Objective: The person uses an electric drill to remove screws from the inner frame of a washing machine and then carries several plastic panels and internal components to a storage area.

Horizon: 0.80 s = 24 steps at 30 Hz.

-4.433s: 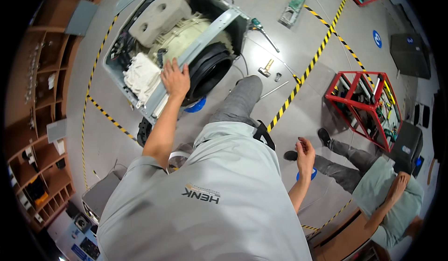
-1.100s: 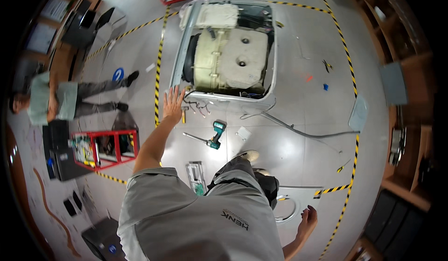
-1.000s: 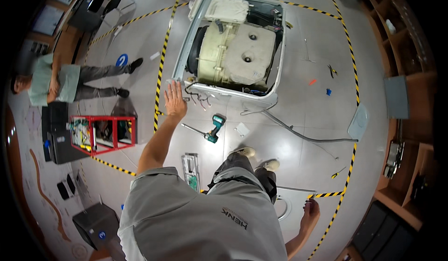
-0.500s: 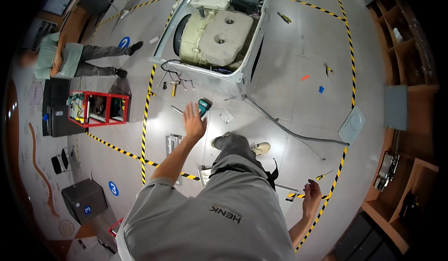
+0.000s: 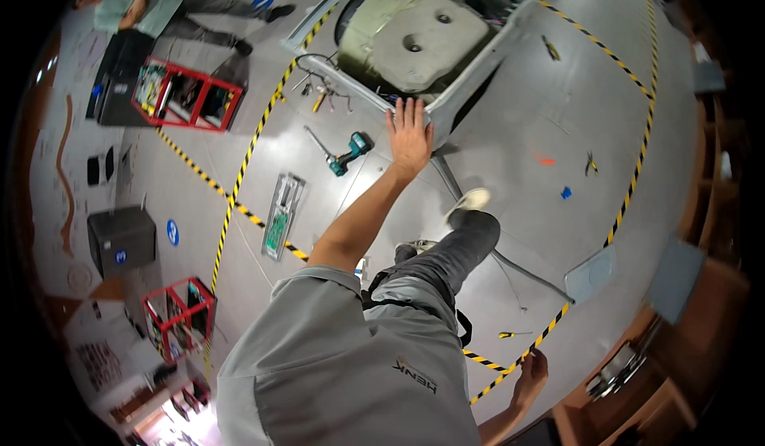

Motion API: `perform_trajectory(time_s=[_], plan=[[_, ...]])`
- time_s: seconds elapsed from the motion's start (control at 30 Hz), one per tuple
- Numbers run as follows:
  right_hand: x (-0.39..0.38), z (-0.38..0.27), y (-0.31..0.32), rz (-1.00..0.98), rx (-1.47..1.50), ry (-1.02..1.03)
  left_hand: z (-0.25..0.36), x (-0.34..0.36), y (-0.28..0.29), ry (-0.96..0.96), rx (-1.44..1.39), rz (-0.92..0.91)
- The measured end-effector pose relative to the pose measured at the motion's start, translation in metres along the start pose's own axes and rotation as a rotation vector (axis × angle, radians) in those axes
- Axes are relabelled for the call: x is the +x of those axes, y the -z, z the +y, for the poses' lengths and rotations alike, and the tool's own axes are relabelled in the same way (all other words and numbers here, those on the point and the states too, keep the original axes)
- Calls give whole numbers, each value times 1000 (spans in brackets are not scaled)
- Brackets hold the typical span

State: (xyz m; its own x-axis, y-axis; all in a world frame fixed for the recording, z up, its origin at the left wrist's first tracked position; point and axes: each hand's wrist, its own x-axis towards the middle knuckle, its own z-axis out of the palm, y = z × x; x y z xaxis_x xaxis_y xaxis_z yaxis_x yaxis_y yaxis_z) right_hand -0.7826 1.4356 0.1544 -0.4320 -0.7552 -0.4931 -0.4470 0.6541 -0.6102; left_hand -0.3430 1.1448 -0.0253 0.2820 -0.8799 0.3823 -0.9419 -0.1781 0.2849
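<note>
A washing machine lies with its side open, its cabinet edge [image 5: 358, 87] toward me and a grey counterweight [image 5: 430, 43] showing on the pale tub. My left hand [image 5: 410, 139] reaches out flat with fingers extended, over the machine's near corner; whether it touches the cabinet I cannot tell. Nothing is in that hand. Low on the right, my right hand [image 5: 532, 374] hangs beside my body, fingers loosely bent and apart, with no object visible in it. Left of my left hand, a teal cordless drill [image 5: 347, 157] rests on the floor. A grey hose [image 5: 530, 271] runs from the machine's corner past my foot.
A control panel with a green board [image 5: 279, 223] lies left of me. Pliers [image 5: 590, 165], a screwdriver [image 5: 510, 335], a blue piece [image 5: 566, 193] and a pale panel [image 5: 590, 275] lie to the right. Red tool carts [image 5: 191, 95] and another person [image 5: 159, 7] are at left.
My body has turned and one foot has stepped forward to the right. My left hand has moved from over the drill to the machine's near corner. My right hand stays low.
</note>
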Motion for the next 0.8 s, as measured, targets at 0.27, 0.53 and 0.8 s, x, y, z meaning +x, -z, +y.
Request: perform_trajectory(time_s=[0.27, 0.53, 0.8], plan=[[163, -43, 43, -207, -190, -12, -6, 5, -10, 52, 12, -31], [340, -134, 95, -321, -268, 71, 5, 11, 11, 183, 219, -239], [418, -113, 190, -203, -146, -29, 15, -23, -22, 184, 511, -177]])
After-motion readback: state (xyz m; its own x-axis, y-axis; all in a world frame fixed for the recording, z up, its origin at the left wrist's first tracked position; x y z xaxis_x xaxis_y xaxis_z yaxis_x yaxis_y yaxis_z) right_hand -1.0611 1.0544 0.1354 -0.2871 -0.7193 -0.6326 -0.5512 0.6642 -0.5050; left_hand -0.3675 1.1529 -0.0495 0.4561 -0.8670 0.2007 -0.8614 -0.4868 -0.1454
